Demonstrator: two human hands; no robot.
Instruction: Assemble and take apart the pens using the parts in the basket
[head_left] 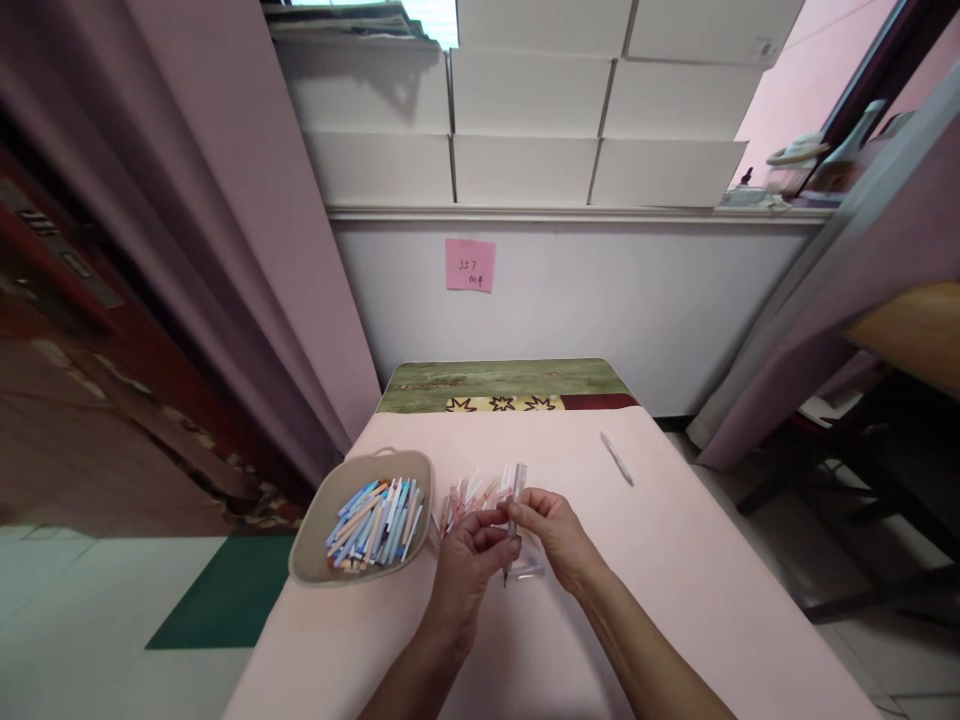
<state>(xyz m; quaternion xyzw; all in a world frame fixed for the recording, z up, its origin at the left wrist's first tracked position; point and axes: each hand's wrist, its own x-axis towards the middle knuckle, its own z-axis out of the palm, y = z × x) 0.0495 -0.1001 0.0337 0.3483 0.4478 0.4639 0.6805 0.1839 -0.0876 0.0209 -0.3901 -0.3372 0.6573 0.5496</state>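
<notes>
My left hand and my right hand meet over the table, fingers pinched round one slim pen. The pen stands nearly upright, its clear upper end above my fingers and its dark tip pointing down. Its middle is covered by my fingertips. Just behind my hands lie several pinkish and clear pen parts, partly hidden by them. A clear plastic piece rests on the table below. To the left, a beige basket holds many blue, white and orange pens.
A single white pen lies at the right on the pink-covered table. White boxes line the ledge behind, above a pink note on the wall. A dark chair stands at the right.
</notes>
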